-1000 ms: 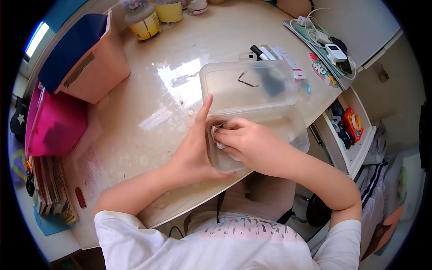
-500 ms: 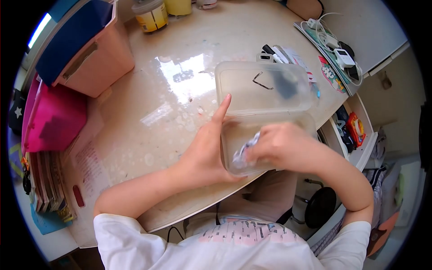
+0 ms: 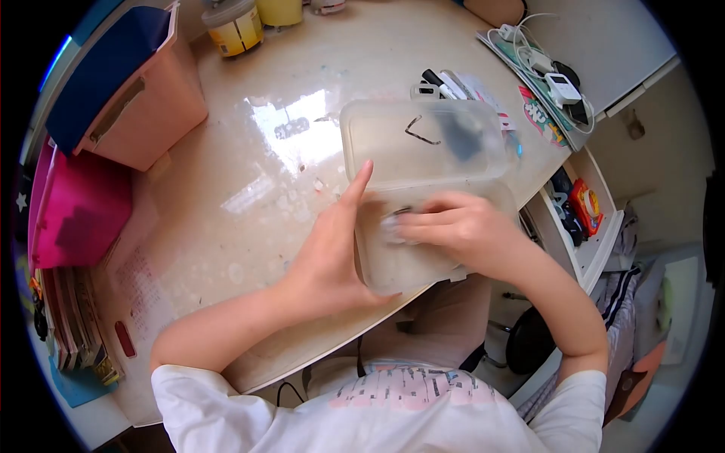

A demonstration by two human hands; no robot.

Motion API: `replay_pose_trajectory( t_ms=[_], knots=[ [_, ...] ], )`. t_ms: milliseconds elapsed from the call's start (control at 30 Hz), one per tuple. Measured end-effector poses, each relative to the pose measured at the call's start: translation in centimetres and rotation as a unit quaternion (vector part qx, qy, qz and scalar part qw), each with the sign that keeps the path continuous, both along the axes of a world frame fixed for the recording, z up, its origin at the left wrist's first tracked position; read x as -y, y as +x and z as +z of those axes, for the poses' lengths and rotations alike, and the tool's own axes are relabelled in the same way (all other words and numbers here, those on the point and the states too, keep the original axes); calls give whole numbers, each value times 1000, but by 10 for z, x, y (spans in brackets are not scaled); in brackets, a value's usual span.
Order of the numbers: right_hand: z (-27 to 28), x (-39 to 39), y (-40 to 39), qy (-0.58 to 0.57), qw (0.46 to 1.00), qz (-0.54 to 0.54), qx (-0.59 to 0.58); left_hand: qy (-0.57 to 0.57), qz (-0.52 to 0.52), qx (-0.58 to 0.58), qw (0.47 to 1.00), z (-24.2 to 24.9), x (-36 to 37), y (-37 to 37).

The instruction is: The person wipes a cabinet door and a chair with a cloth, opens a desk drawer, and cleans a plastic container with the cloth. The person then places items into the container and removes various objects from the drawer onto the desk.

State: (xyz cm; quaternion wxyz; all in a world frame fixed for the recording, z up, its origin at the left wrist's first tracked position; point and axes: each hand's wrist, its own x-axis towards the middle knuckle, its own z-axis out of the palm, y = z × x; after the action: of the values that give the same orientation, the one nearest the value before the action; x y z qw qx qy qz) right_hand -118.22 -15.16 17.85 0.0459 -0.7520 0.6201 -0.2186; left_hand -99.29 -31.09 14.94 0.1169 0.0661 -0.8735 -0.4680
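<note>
A clear plastic box [image 3: 404,272] stands by the table's front edge, its hinged lid [image 3: 377,147] laid back flat on the table with a dark angled mark on it. My left hand [image 3: 328,249] spans the box's left end, thumb and fingers spread along the wall and holding it. Inside the box, my right hand [image 3: 453,226] pinches a crumpled whitish tissue or cloth [image 3: 391,228] against the left part of the floor. Motion blurs the right fingers, and the cloth is partly hidden by them.
Pens [image 3: 445,84] lie behind the lid. Chargers and cables [image 3: 559,87] rest on books at the right, above an open drawer [image 3: 596,241]. Pink bins [image 3: 162,113] and stacked books [image 3: 72,321] line the left side. A yellow-labelled tub [image 3: 234,30] stands at the back.
My right hand has moved the crumpled cloth up and slightly left inside the box. My left hand keeps its hold. The whole view has shifted a little.
</note>
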Motion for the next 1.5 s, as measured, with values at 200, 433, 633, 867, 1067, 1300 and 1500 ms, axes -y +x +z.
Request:
replay_pose_trajectory(
  t_ms=[200,433,633,867,1067,1300,1500],
  knots=[
    [-6,8,5,9,999,-30,17,77,-22,-10,997,-6,2,0],
    [-2,-25,-15,54,996,-41,64,-44,-5,0,999,1,0,-1],
    [-7,12,21,34,996,-18,79,0,-11,-1,1000,-7,4,1],
    [-7,19,7,-7,999,-42,3,-19,-16,-33,999,-4,3,-1],
    [7,0,8,97,994,24,47,1,-17,-8,1000,-6,5,1],
    [0,-30,-12,26,983,-180,23,-40,-11,8,999,-2,1,1],
    [17,-25,1,147,981,-60,108,-3,-17,1,1000,-6,3,0]
  ],
)
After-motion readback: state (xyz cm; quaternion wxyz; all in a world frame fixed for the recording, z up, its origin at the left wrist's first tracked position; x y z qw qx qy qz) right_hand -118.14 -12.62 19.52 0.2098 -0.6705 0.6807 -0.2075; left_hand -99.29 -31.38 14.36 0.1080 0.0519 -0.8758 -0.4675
